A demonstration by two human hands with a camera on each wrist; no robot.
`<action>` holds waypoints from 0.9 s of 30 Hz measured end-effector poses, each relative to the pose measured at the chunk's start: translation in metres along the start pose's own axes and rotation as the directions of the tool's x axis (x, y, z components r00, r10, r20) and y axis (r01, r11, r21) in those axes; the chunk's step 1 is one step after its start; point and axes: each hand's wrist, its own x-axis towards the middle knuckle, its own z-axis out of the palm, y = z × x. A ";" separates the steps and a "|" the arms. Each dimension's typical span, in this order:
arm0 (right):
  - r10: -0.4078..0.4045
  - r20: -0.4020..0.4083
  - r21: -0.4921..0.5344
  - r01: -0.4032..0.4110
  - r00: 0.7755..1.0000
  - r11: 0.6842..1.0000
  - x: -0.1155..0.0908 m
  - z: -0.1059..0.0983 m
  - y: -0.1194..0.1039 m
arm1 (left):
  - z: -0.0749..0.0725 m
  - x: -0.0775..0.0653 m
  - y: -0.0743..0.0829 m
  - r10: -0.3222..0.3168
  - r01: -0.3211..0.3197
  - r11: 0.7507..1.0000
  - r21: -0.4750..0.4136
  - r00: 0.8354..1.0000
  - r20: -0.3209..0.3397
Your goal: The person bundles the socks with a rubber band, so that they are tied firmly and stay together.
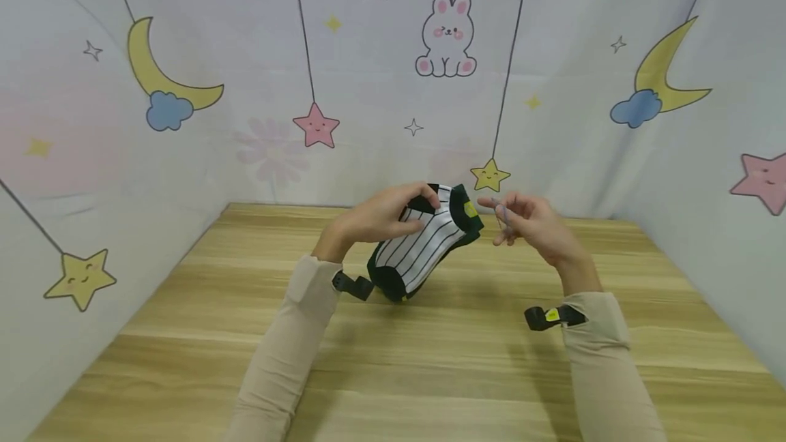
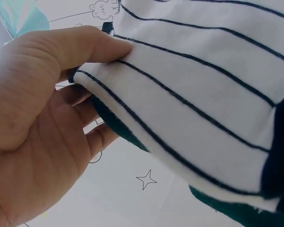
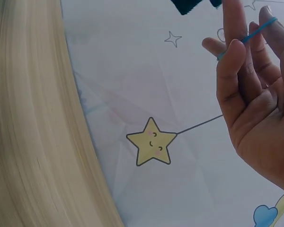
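A pair of white ankle socks (image 1: 420, 244) with dark stripes, dark toes and dark cuffs is held up over the table, tilted with the cuffs to the upper right. My left hand (image 1: 381, 215) pinches the socks along one side. In the left wrist view the thumb presses on the striped face, and the other fingers are partly hidden behind. Just right of the cuffs is my right hand (image 1: 543, 230), apart from the socks. It holds a thin blue rubber band (image 3: 259, 30), stretched between its fingers. A yellow patch (image 1: 471, 209) shows on the cuff.
Beneath both hands lies a wood-grain table (image 1: 430, 374). A pale cloth backdrop (image 1: 381, 74) printed with stars, moons and a rabbit stands close behind the table and along both sides. Each wrist wears a small black camera.
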 end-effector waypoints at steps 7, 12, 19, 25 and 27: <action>0.012 -0.008 -0.029 -0.012 1.000 1.000 0.005 0.009 0.007 | -0.001 0.001 0.000 0.009 -0.009 1.000 -0.009 1.000 -0.024; -0.004 0.045 -0.010 0.005 0.999 1.000 0.006 0.013 0.013 | -0.002 0.000 0.001 -0.002 0.000 0.999 -0.034 0.999 -0.048; -0.026 0.144 0.043 0.020 0.989 0.999 0.012 0.020 0.018 | -0.005 -0.003 0.003 -0.006 0.000 0.996 -0.087 0.998 -0.067; -0.070 0.176 0.110 0.051 0.982 0.993 0.015 0.029 0.017 | -0.006 -0.002 0.005 0.004 -0.011 0.994 -0.112 0.998 -0.070; -0.079 0.176 0.119 0.059 0.981 0.991 0.015 0.032 0.016 | -0.005 -0.002 0.005 0.006 -0.013 0.994 -0.109 0.998 -0.065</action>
